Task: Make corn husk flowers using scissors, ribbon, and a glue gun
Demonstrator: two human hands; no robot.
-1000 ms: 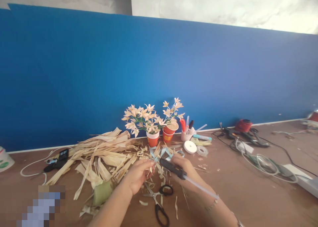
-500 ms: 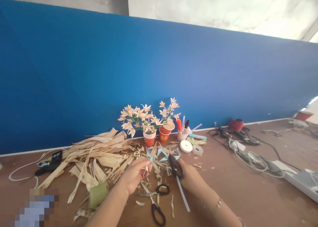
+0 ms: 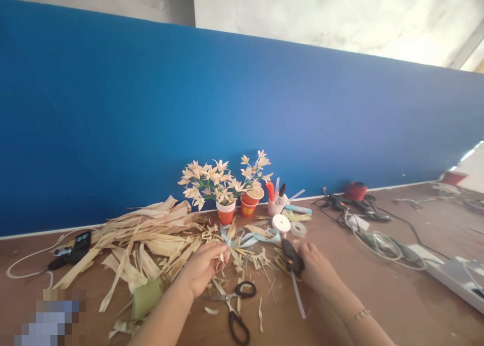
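Observation:
My left hand (image 3: 206, 268) is closed in a pinch, with a small pale piece of dried husk (image 3: 222, 257) showing at the fingertips. To the right, my right hand (image 3: 317, 265) is closed at the handle of a black hot glue gun (image 3: 292, 256), its fingers partly hidden behind it. A translucent glue stick (image 3: 298, 294) sticks out of the gun's back end, toward me. Between my forearms lie black-handled scissors (image 3: 230, 298), blades apart. Light blue ribbon (image 3: 253, 237) and husk scraps (image 3: 242, 260) lie just beyond my hands.
A heap of dried corn husks (image 3: 151, 230) spreads on the left, near a green roll (image 3: 145, 299). Husk flowers (image 3: 212, 177) stand in a red cup (image 3: 226, 215) by the blue partition (image 3: 227, 109). Cables (image 3: 381, 245) and a power strip (image 3: 454, 278) lie on the right.
My right hand has moved right with the glue gun, away from my left hand and lower toward the tabletop. My left hand has kept its pinch and barely moved.

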